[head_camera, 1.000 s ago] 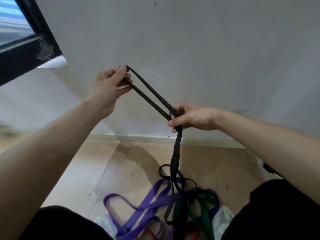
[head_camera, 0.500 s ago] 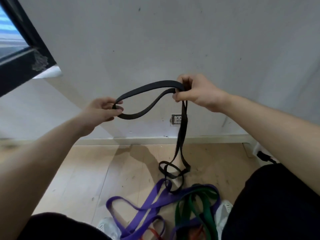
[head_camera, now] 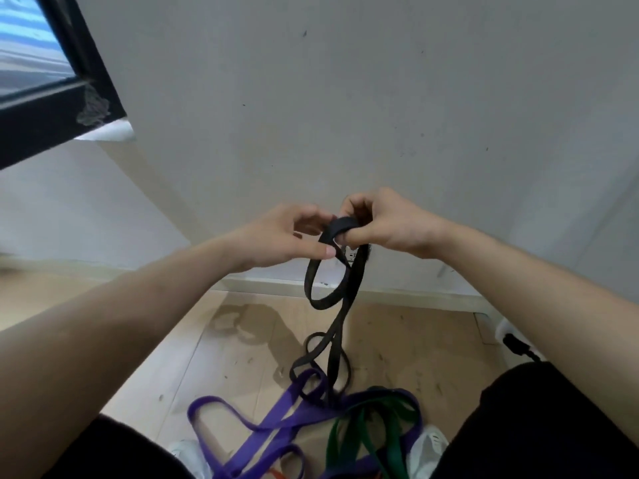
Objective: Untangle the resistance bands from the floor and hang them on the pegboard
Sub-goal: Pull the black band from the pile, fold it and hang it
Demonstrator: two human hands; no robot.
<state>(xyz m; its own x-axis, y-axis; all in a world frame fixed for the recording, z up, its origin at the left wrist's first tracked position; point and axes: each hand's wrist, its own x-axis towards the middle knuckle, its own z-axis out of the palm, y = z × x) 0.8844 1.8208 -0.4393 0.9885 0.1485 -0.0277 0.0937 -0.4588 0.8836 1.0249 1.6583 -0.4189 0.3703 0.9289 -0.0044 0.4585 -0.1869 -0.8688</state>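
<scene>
Grey painted wall [head_camera: 345, 98] fills most of the view, meeting the floor at a pale skirting board [head_camera: 397, 292]. Wood-look floor [head_camera: 207, 357] lies below the skirting board. A black window frame [head_camera: 52, 126] sits high above it, at the upper left. Both bare forearms reach in from the lower corners.

On the floor below the skirting board lies the tangle: a purple band [head_camera: 297, 392] looping out to the left, a green band [head_camera: 397, 451] to its right, and a sliver of red band [head_camera: 276, 473] at the bottom edge. A black band [head_camera: 340, 224] rises from this pile; its lower coils are caught among the purple loops, and its upper end is held above the skirting board.

The right hand [head_camera: 387, 223] pinches the folded top of the black band between curled fingers and thumb. The left hand [head_camera: 294, 236] is just beside it, fingers loosely curled, thumb tip at the strap; whether it actually grips cannot be told.

White shoes [head_camera: 428, 444] flank the pile. A wall socket [head_camera: 351, 252], partly hidden behind the black band, sits just above the skirting board.
</scene>
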